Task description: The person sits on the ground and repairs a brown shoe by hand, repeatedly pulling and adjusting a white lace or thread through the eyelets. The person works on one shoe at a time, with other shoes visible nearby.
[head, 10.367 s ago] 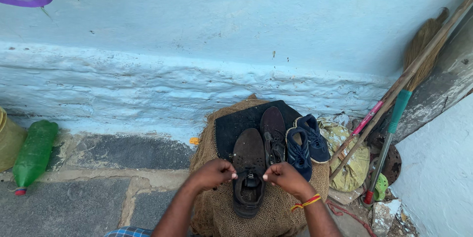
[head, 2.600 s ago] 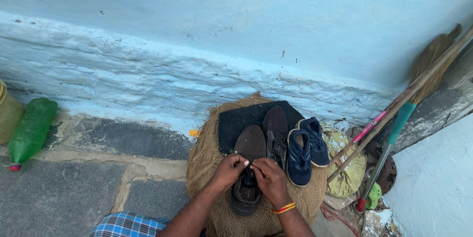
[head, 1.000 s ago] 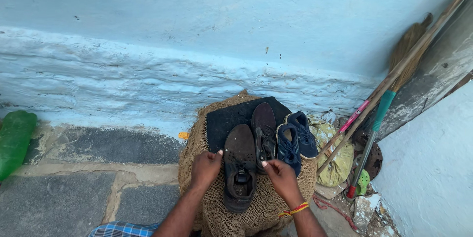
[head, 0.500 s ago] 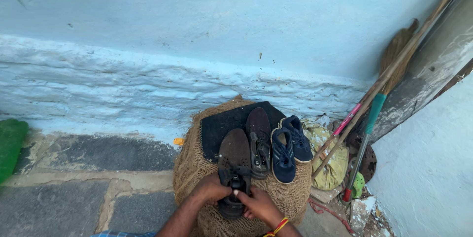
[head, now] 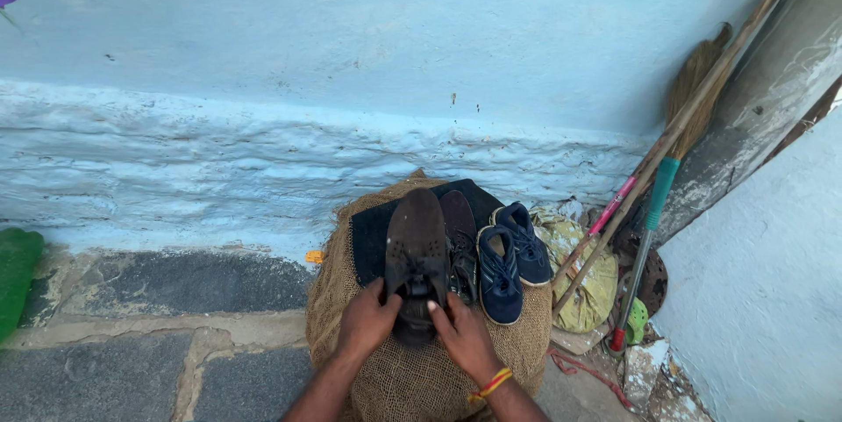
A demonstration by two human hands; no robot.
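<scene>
A rough pale-blue plastered wall (head: 395, 62) backs a grey stone-slab floor (head: 158, 299); at far left lies a green plastic bottle (head: 16, 277). A sack-wrapped mound of brown burlap (head: 421, 378) carries the footwear. Left hand (head: 367, 321) and right hand (head: 463, 339) curl their fingers round the near end of a worn dark-brown leather shoe (head: 417, 246), one on each side, equally close; its long axis runs away from the fingers toward the wall. Just right lies a second brown shoe (head: 460, 229), then a pair of navy-blue sneakers (head: 509, 260). Farther right, a yellowish cloth bag (head: 583, 282) and long-handled brooms (head: 684, 124) lean well apart.
</scene>
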